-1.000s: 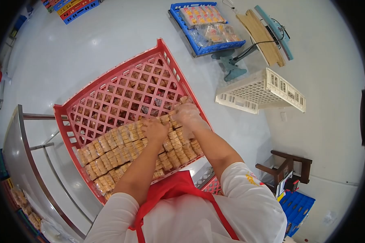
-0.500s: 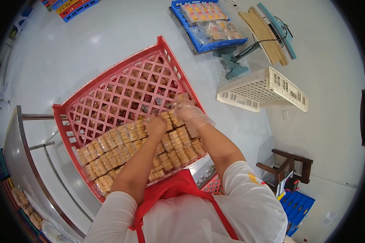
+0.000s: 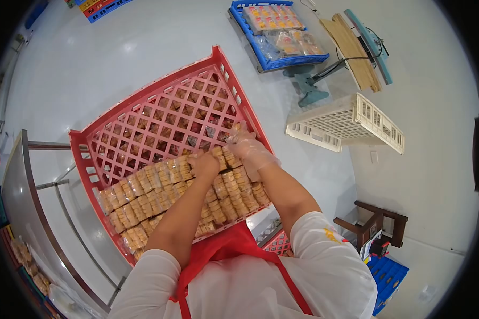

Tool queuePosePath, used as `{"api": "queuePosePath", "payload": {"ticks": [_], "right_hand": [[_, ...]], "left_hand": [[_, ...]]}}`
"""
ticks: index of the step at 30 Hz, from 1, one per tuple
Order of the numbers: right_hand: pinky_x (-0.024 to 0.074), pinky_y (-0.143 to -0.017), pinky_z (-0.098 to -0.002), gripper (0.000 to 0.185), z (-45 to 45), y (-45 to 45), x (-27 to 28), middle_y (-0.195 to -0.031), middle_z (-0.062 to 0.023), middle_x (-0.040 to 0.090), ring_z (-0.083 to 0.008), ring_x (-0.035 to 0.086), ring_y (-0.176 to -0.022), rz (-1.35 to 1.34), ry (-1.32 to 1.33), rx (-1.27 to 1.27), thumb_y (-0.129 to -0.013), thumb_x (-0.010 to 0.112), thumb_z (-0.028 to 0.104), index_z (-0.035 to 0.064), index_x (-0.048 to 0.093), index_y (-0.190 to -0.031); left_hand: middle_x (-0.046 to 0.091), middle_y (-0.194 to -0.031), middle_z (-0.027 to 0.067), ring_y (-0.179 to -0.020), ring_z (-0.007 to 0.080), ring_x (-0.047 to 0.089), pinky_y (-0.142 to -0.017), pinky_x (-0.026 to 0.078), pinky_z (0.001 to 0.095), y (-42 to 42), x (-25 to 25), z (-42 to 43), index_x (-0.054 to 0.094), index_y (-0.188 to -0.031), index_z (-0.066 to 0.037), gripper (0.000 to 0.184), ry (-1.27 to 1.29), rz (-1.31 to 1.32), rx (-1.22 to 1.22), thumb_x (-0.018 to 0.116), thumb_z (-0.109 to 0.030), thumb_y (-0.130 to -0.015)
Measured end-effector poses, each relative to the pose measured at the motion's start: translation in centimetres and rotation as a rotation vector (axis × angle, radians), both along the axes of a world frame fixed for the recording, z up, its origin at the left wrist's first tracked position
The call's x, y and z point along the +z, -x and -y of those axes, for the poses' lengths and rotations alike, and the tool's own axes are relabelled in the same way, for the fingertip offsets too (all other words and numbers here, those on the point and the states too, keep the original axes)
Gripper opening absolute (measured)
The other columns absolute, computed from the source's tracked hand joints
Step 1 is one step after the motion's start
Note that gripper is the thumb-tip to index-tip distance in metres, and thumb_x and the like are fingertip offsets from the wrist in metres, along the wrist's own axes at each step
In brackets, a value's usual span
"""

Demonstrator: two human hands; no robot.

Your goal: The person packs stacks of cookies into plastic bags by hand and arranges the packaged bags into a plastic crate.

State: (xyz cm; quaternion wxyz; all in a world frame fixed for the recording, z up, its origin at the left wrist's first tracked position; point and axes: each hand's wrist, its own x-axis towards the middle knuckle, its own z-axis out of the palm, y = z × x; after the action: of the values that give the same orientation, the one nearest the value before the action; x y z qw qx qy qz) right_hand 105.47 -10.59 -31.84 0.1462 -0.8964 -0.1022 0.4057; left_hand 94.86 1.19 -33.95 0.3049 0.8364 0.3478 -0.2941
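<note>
A red plastic crate [image 3: 143, 85] with a lattice floor lies before me. Its near half holds rows of clear packs of round golden biscuits [image 3: 143, 181], standing on edge. My left hand [image 3: 205, 164] has its fingers curled over a pack in the far row, and the fingertips are partly hidden. Beside it, near the crate's right wall, my right hand [image 3: 248, 148] wears a clear plastic glove and is closed round a biscuit pack [image 3: 239, 128], most of which the fingers cover. Through the bare lattice, brown wrapped goods [image 3: 165, 130] show underneath.
A metal table [image 3: 24, 186] stands to the left. At the far right are a blue crate [image 3: 298, 61] of packaged goods, a teal-based stand [image 3: 308, 87] and a tilted cream crate [image 3: 324, 127]. A dark wooden stool [image 3: 372, 223] and blue crates [image 3: 386, 279] are at lower right.
My view has shifted slightly, so the surroundings sit a little differently. Both hands stay at nearly the same spots on the far biscuit row, the right one moving only slightly.
</note>
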Motion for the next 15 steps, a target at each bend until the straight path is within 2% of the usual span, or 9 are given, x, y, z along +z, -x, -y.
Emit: {"api": "queuePosePath", "payload": {"ticks": [2,4,5,6,8,11,14,15], "right_hand": [[0.0264,-0.117,-0.0475,0.077,-0.2,-1.3,0.8,-0.162,-0.021,0.006,-0.0481,0.019,-0.145,-0.072,0.021,0.059,-0.086,0.069,0.036,0.0105,0.034,-0.15],[0.0287,-0.115,-0.0458,0.071,0.9,-0.8,-0.5,-0.16,-0.0249,0.01,-0.0473,0.025,-0.143,-0.17,-0.416,-0.269,-0.088,0.067,0.037,0.0076,0.038,-0.147],[0.0305,-0.114,-0.046,0.069,1.2,-0.8,-1.1,-0.16,-0.0254,0.011,-0.0473,0.026,-0.142,-0.151,-0.471,-0.3,-0.089,0.065,0.037,0.0076,0.039,-0.146],[0.0323,-0.113,-0.0463,0.067,1.4,-0.6,-1.2,-0.16,-0.0259,0.012,-0.0472,0.028,-0.141,-0.131,-0.527,-0.329,-0.09,0.064,0.038,0.0076,0.04,-0.145],[0.0372,-0.11,-0.049,0.065,0.5,-0.5,2.4,-0.16,-0.024,0.012,-0.048,0.03,-0.14,0.038,-0.312,-0.127,-0.092,0.062,0.039,0.0104,0.041,-0.146],[0.0414,-0.107,-0.0483,0.064,-0.7,0.3,5.2,-0.157,-0.0265,0.02,-0.0465,0.038,-0.136,0.137,-0.049,0.082,-0.09,0.065,0.038,0.005,0.044,-0.141],[0.0437,-0.105,-0.0468,0.063,-1.2,1.4,6.1,-0.151,-0.0285,0.029,-0.0448,0.045,-0.131,0.394,0.161,0.327,-0.088,0.066,0.038,0.003,0.047,-0.137],[0.044,-0.104,-0.0471,0.065,-1.4,1.0,5.9,-0.15,-0.027,0.032,-0.0423,0.045,-0.131,0.334,0.177,0.311,-0.086,0.067,0.04,0.0023,0.048,-0.136]], "left_hand": [[0.034,-0.149,0.0137,-0.131,0.0495,0.029,-0.099,0.041,0.0612,-0.1,-0.5,-0.2,0.064,-0.126,-0.013,0.04,0.014,0.028,0.036,0.055,-0.031,-0.091],[0.036,-0.147,0.0107,-0.132,0.0484,0.027,-0.098,0.041,0.061,0.0,-1.1,-1.0,0.059,-0.128,-0.011,0.043,0.032,0.026,-0.072,0.06,-0.029,-0.089],[0.037,-0.146,0.0092,-0.132,0.0479,0.026,-0.098,0.041,0.0608,0.0,-1.3,-1.3,0.057,-0.129,-0.01,0.045,0.042,0.026,-0.125,0.062,-0.028,-0.088],[0.035,-0.146,0.012,-0.132,0.0486,0.027,-0.097,0.041,0.0605,0.2,-0.7,-1.2,0.055,-0.129,-0.009,0.046,0.033,0.113,-0.038,0.064,-0.027,-0.088],[0.032,-0.147,0.0176,-0.13,0.0501,0.028,-0.096,0.042,0.0597,1.4,1.3,-0.4,0.052,-0.127,-0.007,0.048,0.015,0.287,0.132,0.066,-0.026,-0.086],[0.027,-0.145,0.0278,-0.129,0.0519,0.029,-0.098,0.038,0.0617,2.9,0.9,0.5,0.047,-0.125,-0.004,0.051,-0.109,0.488,0.1,0.068,-0.026,-0.085],[0.025,-0.143,0.0324,-0.126,0.0538,0.03,-0.102,0.033,0.0613,4.0,0.3,1.1,0.045,-0.128,-0.002,0.057,-0.301,0.535,-0.044,0.069,-0.029,-0.084],[0.026,-0.142,0.0333,-0.125,0.0538,0.031,-0.103,0.032,0.0606,3.9,1.0,1.1,0.044,-0.13,-0.002,0.06,-0.231,0.444,0.017,0.068,-0.032,-0.084]]}}
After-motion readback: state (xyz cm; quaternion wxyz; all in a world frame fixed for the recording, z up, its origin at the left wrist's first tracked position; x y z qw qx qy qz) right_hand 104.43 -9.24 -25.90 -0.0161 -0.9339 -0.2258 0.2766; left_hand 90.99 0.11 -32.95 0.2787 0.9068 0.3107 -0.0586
